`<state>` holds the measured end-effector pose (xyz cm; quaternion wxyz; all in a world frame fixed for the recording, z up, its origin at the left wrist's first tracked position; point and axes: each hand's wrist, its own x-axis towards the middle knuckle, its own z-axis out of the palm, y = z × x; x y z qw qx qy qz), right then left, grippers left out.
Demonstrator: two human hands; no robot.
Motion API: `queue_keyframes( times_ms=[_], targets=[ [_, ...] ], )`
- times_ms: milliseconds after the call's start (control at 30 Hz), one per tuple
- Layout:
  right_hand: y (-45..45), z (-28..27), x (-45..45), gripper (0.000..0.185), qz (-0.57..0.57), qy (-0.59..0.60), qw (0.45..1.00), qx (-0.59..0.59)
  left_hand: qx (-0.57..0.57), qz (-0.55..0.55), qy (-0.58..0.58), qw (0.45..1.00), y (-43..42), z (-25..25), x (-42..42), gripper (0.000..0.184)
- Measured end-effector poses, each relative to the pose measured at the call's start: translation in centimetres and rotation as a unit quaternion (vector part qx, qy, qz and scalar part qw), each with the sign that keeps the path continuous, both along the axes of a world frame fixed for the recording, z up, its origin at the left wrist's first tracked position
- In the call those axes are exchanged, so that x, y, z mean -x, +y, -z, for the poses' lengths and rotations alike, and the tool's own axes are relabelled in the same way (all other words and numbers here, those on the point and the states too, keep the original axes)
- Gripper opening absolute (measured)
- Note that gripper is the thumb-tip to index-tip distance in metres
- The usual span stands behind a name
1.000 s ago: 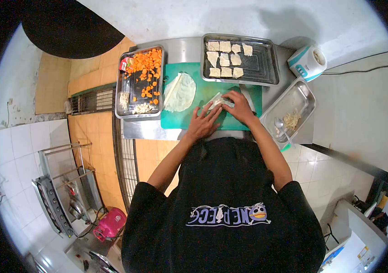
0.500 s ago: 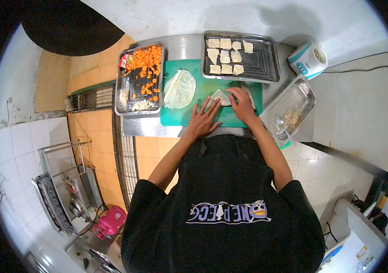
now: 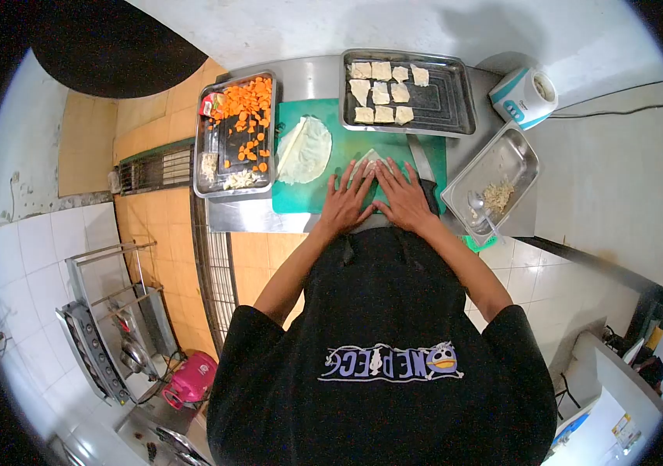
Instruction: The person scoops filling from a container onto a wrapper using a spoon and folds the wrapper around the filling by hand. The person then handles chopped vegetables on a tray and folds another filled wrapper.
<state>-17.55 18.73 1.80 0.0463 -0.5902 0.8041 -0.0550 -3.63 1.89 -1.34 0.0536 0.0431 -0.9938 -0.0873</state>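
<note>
My left hand (image 3: 341, 208) and right hand (image 3: 409, 205): open, fingers spread, tips on one wrapper (image 3: 371, 160), ungripped, presumably steadying its fold; knife (image 3: 420, 158), beside my right, within reach.

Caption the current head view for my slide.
Two hands press a small wrapper on a green cutting board, between trays of carrots and pale square pieces.

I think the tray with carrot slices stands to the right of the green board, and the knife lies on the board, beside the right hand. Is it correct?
Not quite: the head view shows the tray with carrot slices to the left of the green board. The knife does lie on the board, beside the right hand.
</note>
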Motion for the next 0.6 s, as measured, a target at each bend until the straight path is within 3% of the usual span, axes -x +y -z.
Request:
queue_keyframes(
  times_ms=[300,367,600],
  targets=[
    [0.0,-0.6,0.4,0.081,0.013,-0.034,0.999,0.017,0.002,-0.002,0.025,1.0,0.0,0.2,0.3,0.083],
    [0.3,-1.1,1.0,0.073,0.1,-0.121,0.972,0.174,-0.015,0.001,0.007,1.0,0.1,0.0,0.2,0.083],
    [1.8,-1.8,2.7,0.037,0.159,-0.055,0.975,0.145,0.005,0.007,0.001,1.0,0.5,-0.1,0.3,0.085]
  ],
)
